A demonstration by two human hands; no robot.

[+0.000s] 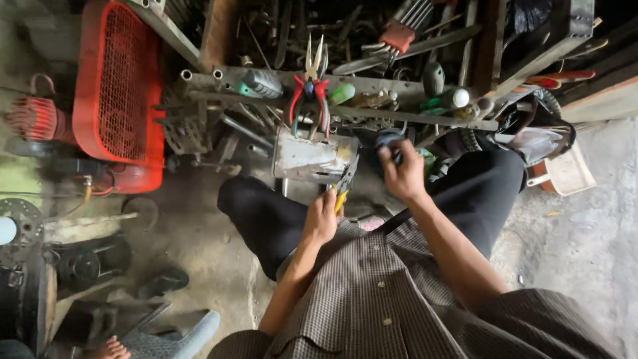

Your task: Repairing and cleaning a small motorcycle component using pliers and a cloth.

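My left hand (322,216) is closed around a pair of yellow-handled pliers (344,186), whose dark jaws point up toward a dented grey metal box (309,157). My right hand (401,171) grips a small dark round part (387,141) just below the cluttered tool rack (399,117). Both hands are in front of my knees, which are covered by dark trousers (266,216). Red-handled long-nose pliers (310,83) hang on the rack above the box.
A red compressor with a mesh guard (116,90) stands at left. The rack holds screwdrivers, a hex-key set (399,30) and a green-capped item (342,93). A white plastic tub (565,174) sits at right. Machine parts and a bare foot (109,349) lie lower left.
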